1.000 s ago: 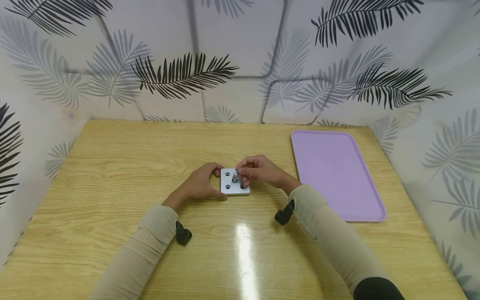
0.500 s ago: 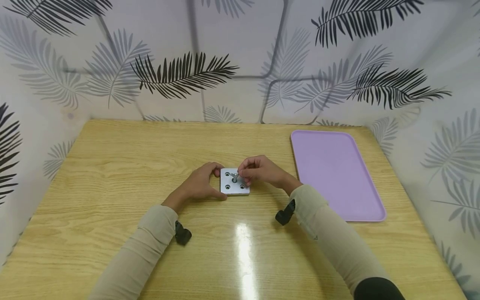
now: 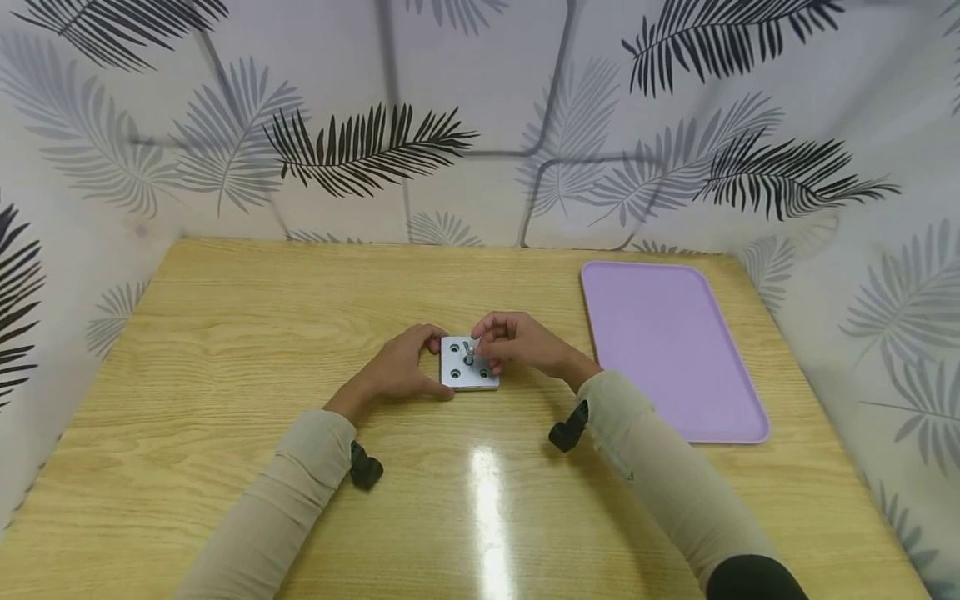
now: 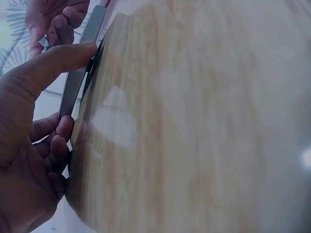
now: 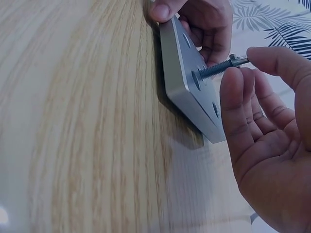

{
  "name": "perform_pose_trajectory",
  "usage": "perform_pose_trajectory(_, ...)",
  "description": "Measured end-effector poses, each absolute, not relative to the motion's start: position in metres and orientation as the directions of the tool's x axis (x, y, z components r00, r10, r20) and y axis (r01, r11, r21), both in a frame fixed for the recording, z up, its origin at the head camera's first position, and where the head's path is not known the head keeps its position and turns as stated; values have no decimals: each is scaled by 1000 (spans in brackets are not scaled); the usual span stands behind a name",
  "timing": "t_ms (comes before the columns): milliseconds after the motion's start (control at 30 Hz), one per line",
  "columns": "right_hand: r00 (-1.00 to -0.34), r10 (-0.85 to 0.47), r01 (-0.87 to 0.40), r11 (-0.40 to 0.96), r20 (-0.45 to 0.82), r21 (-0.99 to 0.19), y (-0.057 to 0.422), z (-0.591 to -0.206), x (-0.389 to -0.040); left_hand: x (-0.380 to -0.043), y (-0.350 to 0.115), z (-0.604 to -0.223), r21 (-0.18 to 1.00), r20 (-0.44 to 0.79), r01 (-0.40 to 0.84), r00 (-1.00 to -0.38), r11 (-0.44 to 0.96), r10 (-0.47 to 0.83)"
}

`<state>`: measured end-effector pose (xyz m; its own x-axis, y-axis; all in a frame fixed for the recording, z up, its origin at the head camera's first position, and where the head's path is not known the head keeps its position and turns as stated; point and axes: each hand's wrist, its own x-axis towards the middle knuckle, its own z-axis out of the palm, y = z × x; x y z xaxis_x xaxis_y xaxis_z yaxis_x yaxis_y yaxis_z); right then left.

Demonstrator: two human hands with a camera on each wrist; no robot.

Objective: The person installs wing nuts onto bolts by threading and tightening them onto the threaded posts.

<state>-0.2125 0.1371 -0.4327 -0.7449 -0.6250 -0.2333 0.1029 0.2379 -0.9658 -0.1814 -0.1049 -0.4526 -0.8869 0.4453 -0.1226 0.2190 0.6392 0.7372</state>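
Observation:
A square silver metal plate (image 3: 470, 382) with holes near its corners lies on the wooden table. My left hand (image 3: 405, 364) grips its left side, thumb on the near edge and fingers at the far edge. From the plate's middle rises a threaded wing bolt (image 5: 218, 68), its shank partly sunk in the hole. The thumb and index finger of my right hand (image 3: 525, 342) are at the bolt's winged head, other fingers loosely curled over the plate. In the left wrist view the plate's side edge (image 4: 73, 90) shows under the left thumb.
A flat lilac tray (image 3: 675, 350) lies at the right of the table (image 3: 225, 292), beyond the right forearm. Leaf-patterned cloth (image 3: 465, 83) hangs behind the table and at its sides.
The wing bolt's head has turned, its wings standing at a different angle. The right fingers shifted slightly around it; the left hand and the plate stayed put.

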Motion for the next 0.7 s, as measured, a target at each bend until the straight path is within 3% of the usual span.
perform_pose_trajectory(700, -733, -645, 92, 225, -219, -970, 134, -434, -212, -183, -106, -454, 739, -120, 224, -884, 635, 451)
